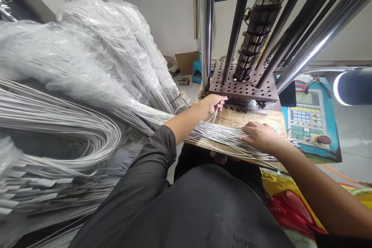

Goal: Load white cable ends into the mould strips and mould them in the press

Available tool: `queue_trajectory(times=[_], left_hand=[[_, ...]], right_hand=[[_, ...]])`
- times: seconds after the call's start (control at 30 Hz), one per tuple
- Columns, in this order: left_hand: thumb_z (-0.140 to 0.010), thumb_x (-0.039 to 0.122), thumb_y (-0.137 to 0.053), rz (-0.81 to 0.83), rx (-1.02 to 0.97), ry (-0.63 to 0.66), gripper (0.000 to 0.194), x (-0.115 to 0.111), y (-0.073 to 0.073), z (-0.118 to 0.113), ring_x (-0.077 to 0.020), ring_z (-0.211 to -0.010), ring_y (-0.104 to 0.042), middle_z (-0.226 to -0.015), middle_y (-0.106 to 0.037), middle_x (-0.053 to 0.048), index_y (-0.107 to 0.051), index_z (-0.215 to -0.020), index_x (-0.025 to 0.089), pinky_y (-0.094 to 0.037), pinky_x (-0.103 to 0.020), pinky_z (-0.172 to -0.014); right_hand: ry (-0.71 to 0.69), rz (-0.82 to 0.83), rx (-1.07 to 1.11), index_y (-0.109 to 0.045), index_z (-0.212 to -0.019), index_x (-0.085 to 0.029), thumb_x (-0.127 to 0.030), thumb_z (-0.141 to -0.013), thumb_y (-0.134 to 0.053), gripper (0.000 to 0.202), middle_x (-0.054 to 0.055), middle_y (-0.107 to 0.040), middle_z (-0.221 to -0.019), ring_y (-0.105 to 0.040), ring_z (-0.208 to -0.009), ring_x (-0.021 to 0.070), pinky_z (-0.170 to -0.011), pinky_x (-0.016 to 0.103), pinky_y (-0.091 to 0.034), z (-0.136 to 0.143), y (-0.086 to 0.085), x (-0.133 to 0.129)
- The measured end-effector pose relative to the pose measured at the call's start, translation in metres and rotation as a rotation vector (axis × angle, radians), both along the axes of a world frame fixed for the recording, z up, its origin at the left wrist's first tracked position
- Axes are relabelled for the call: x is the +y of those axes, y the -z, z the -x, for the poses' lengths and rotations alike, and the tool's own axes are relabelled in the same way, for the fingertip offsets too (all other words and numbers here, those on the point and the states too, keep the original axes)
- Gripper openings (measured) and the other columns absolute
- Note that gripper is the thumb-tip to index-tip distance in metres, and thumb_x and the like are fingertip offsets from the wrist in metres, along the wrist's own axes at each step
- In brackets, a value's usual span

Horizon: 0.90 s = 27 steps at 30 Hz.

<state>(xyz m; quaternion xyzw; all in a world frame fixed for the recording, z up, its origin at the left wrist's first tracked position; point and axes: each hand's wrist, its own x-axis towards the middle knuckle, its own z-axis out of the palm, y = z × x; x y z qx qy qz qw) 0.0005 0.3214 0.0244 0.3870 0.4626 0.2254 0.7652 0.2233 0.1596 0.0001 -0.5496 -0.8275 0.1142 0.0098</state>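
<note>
White wires (222, 132), left hand (214, 103) curled, right hand (261, 135) palm-down

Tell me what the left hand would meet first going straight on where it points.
Likely the perforated brown block, at its front edge; how far the left hand sits from it is unclear.

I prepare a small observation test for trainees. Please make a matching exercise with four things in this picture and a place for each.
1. right hand
2. control panel
3. blue stool
4. clear plastic wrapping

A. beside the cardboard
B. at the upper left
C. resting on white cables
D. right of the wooden tabletop

Pairs: 1-C, 2-D, 3-A, 4-B
</note>
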Motion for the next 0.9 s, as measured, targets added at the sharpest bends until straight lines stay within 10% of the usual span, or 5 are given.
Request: queue_trajectory(times=[0.33, 0.47, 0.63, 0.9], left_hand=[[-0.073, 0.015, -0.083, -0.051, -0.064, 0.646, 0.044, -0.019, 0.01, 0.044, -0.0143, -0.059, -0.062, -0.068, -0.058, 0.003, -0.063, -0.112, 0.02, -0.051, -0.027, -0.057], [-0.083, 0.024, -0.075, -0.243, 0.111, 0.645, 0.024, -0.015, 0.002, 0.069, -0.0104, -0.054, -0.052, -0.064, -0.051, 0.005, -0.066, -0.105, 0.018, -0.05, -0.027, -0.058], [-0.101, 0.027, -0.048, -1.016, 0.905, 0.242, 0.023, 0.005, -0.001, 0.078, -0.0159, -0.072, -0.062, -0.081, -0.066, -0.006, -0.066, -0.096, 0.014, -0.05, -0.029, -0.07], [-0.088, 0.002, -0.052, -1.148, 1.287, 0.588, 0.033, 0.024, 0.018, 0.057, -0.0311, -0.112, -0.068, -0.114, -0.073, -0.023, -0.068, -0.117, 0.007, -0.051, -0.04, -0.096]], right_hand=[[-0.099, -0.066, -0.01, -0.056, -0.143, -0.018, -0.057, -0.096, -0.052, 0.061, 0.017, -0.063, -0.132, -0.062, -0.116, 0.0359, -0.093, 0.048, -0.046, 0.076, 0.016, 0.016], [-0.097, -0.116, -0.014, -0.057, -0.142, -0.02, -0.06, -0.096, -0.052, 0.061, 0.016, -0.064, -0.128, -0.063, -0.109, 0.0343, -0.091, 0.046, -0.046, 0.08, 0.019, 0.016], [-0.088, -0.232, -0.031, -0.068, -0.122, -0.019, -0.059, -0.096, -0.051, 0.051, 0.016, -0.063, -0.124, -0.06, -0.107, 0.0326, -0.089, 0.044, -0.044, 0.088, 0.022, 0.016], [-0.15, -0.367, 0.012, -0.066, -0.124, -0.019, -0.059, -0.097, -0.052, 0.051, 0.015, -0.062, -0.124, -0.056, -0.111, 0.0319, -0.093, 0.044, -0.036, 0.138, 0.014, 0.014]])
